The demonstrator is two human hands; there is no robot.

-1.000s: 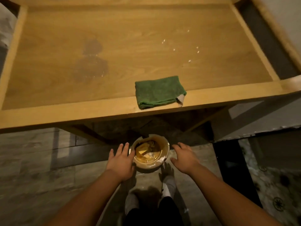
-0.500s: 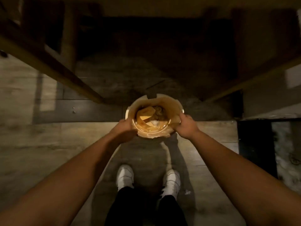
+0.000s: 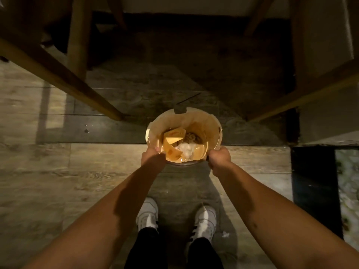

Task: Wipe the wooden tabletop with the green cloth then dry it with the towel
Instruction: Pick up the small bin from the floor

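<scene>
A pale round bucket (image 3: 202, 121) stands on the floor under the wooden table, with orange-lit water, yellowish pieces and a whitish wad inside. My left hand (image 3: 152, 155) grips its near-left rim. My right hand (image 3: 219, 158) is closed on its near-right rim. The tabletop, the green cloth and the towel are out of view; only the table's legs (image 3: 77, 35) and braces (image 3: 64, 78) show from below.
Wood-look floor tiles lie all around. My two white shoes (image 3: 147, 216) stand just behind the bucket. A dark panel (image 3: 314, 191) and a patterned surface sit at the right. Slanted table braces cross at left and right.
My view has dropped from the tabletop with the green cloth to under the table. Both hands went from open beside the bucket to gripping its rim.
</scene>
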